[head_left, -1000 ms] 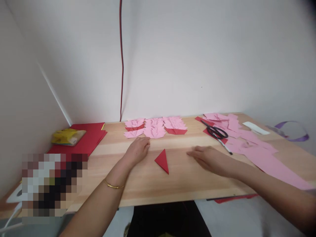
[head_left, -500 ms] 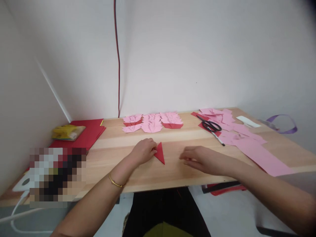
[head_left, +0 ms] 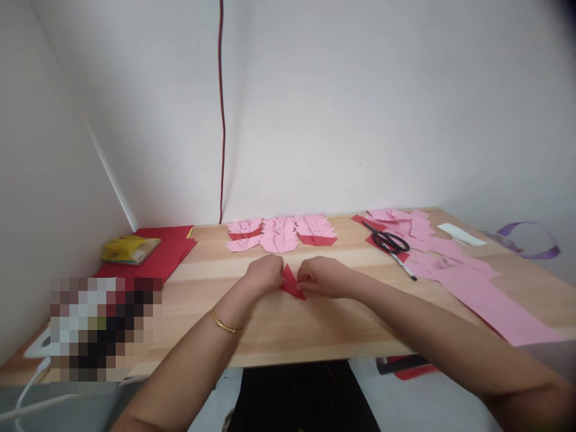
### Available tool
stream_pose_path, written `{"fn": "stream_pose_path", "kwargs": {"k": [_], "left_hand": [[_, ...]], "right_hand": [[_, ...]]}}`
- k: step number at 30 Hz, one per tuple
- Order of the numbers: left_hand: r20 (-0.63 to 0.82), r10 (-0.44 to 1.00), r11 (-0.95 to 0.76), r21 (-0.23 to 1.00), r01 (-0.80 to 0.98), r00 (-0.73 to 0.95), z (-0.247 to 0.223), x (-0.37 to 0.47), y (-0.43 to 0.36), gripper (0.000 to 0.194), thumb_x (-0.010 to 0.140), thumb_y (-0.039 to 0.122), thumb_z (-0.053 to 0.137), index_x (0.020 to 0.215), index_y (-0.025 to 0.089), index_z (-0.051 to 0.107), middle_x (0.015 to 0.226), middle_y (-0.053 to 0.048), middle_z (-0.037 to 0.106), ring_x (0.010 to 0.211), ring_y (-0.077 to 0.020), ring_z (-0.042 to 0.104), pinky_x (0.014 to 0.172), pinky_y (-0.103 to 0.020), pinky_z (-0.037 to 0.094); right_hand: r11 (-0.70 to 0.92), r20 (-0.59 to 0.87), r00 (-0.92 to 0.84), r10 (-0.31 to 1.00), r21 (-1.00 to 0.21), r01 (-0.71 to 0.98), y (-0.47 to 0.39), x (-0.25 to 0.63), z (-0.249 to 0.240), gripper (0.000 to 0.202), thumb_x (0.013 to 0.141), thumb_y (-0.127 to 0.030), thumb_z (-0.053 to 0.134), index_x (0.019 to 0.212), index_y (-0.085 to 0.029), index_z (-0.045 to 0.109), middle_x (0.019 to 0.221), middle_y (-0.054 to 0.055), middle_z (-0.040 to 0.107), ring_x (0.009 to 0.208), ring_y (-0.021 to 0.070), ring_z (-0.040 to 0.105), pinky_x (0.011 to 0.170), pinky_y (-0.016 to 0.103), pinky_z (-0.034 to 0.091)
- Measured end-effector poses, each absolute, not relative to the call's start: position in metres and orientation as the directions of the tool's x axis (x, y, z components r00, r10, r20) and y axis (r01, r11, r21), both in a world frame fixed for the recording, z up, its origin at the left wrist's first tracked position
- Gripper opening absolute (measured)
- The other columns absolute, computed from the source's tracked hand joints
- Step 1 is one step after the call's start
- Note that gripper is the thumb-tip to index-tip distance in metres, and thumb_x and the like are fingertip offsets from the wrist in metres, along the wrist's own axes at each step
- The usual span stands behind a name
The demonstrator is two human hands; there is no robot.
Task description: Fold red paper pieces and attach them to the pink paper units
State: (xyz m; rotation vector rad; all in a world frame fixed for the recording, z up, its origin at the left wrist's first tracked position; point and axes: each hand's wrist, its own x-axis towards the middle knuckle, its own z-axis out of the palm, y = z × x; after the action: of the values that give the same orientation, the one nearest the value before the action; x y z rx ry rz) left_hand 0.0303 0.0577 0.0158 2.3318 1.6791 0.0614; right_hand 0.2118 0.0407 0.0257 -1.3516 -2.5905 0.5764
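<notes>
Between my hands is a small folded piece of red paper (head_left: 291, 283), pointed at the top and roughly triangular. My left hand (head_left: 266, 274) pinches its left edge, fingers closed. My right hand (head_left: 324, 277) is at its right side with the fingers curled and the thumb against the paper. Parts of the paper are hidden behind the fingers. Just beyond lie cut pink paper pieces (head_left: 279, 234) with jagged edges, set in rows, along with a red piece (head_left: 317, 240) of similar shape.
Black scissors (head_left: 390, 242) and a pen (head_left: 405, 266) lie at the right, beside pink paper scraps (head_left: 420, 237) and a long pink sheet (head_left: 495, 306). Red sheets (head_left: 177, 252) with a yellow packet (head_left: 128, 248) are at the left. A wall stands behind the wooden table (head_left: 202, 336).
My right hand has moved left and closed on the red paper's right side. The paper has tilted slightly in my left hand. The whole view has shifted a little.
</notes>
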Motion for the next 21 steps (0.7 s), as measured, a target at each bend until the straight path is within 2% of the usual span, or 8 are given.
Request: {"fn": "stream_pose_path", "kwargs": {"k": [4,7,9,12,15,19,21], "left_hand": [[-0.064,0.93,-0.312,0.381,0.87,0.362,0.01,0.035,0.067,0.007,0.057,0.021,0.066,0.057,0.019,0.06,0.055,-0.002,0.057,0.051,-0.0146,0.051,0.049,-0.023,0.032],[-0.083,0.9,-0.338,0.486,0.806,0.428,0.003,0.032,0.069,0.004,0.061,0.022,0.062,0.057,0.02,0.062,0.054,0.0,0.058,0.051,-0.0134,0.05,0.049,-0.023,0.031],[-0.087,0.883,-0.358,0.51,0.782,0.461,-0.001,0.029,0.071,0.004,0.062,0.02,0.059,0.061,0.021,0.063,0.06,0.0,0.061,0.056,-0.0141,0.052,0.051,-0.023,0.031],[-0.03,0.887,-0.381,0.513,0.769,0.46,-0.005,0.026,0.072,0.008,0.063,0.02,0.057,0.068,0.021,0.063,0.07,0.0,0.064,0.065,-0.0158,0.054,0.055,-0.024,0.033],[0.022,0.911,-0.362,0.518,0.775,0.412,-0.009,0.026,0.074,0.008,0.065,0.024,0.058,0.071,0.02,0.061,0.075,-0.001,0.063,0.069,-0.0163,0.054,0.057,-0.025,0.034],[-0.009,0.902,-0.339,0.605,0.721,0.432,-0.011,0.027,0.075,0.014,0.065,0.028,0.061,0.076,0.02,0.062,0.075,-0.001,0.062,0.066,-0.0152,0.053,0.056,-0.024,0.034],[-0.035,0.872,-0.347,0.658,0.668,0.488,-0.011,0.028,0.075,0.012,0.068,0.027,0.06,0.076,0.019,0.063,0.072,0.0,0.062,0.065,-0.0146,0.053,0.056,-0.024,0.035]], "right_hand": [[0.452,-0.049,-0.531,0.846,-0.463,0.762,0.064,0.205,0.012,0.017,0.072,-0.033,0.062,0.079,-0.018,0.065,0.076,0.004,0.065,0.066,0.0147,0.055,0.055,0.023,0.033],[0.419,0.005,-0.485,0.875,-0.51,0.751,0.067,0.204,-0.002,0.029,0.069,-0.038,0.066,0.09,-0.018,0.062,0.081,0.004,0.062,0.068,0.0149,0.052,0.057,0.023,0.033],[0.472,0.05,-0.525,0.849,-0.516,0.715,0.065,0.206,-0.009,0.031,0.07,-0.034,0.066,0.096,-0.019,0.06,0.087,0.004,0.059,0.074,0.0158,0.052,0.062,0.024,0.035],[0.559,0.089,-0.594,0.799,-0.475,0.68,0.063,0.209,-0.01,0.025,0.072,-0.03,0.065,0.093,-0.018,0.06,0.091,0.006,0.056,0.084,0.0182,0.05,0.071,0.027,0.036],[0.579,0.089,-0.617,0.782,-0.471,0.665,0.064,0.211,-0.006,0.022,0.069,-0.027,0.067,0.085,-0.016,0.057,0.092,0.007,0.054,0.09,0.0201,0.047,0.075,0.029,0.037],[0.54,0.038,-0.611,0.791,-0.513,0.667,0.067,0.215,-0.003,0.024,0.061,-0.025,0.072,0.073,-0.016,0.053,0.086,0.005,0.054,0.085,0.019,0.047,0.07,0.027,0.036],[0.491,-0.003,-0.595,0.804,-0.561,0.666,0.067,0.217,-0.004,0.021,0.063,-0.024,0.069,0.071,-0.017,0.051,0.08,0.003,0.055,0.078,0.0164,0.048,0.065,0.025,0.035]]}}
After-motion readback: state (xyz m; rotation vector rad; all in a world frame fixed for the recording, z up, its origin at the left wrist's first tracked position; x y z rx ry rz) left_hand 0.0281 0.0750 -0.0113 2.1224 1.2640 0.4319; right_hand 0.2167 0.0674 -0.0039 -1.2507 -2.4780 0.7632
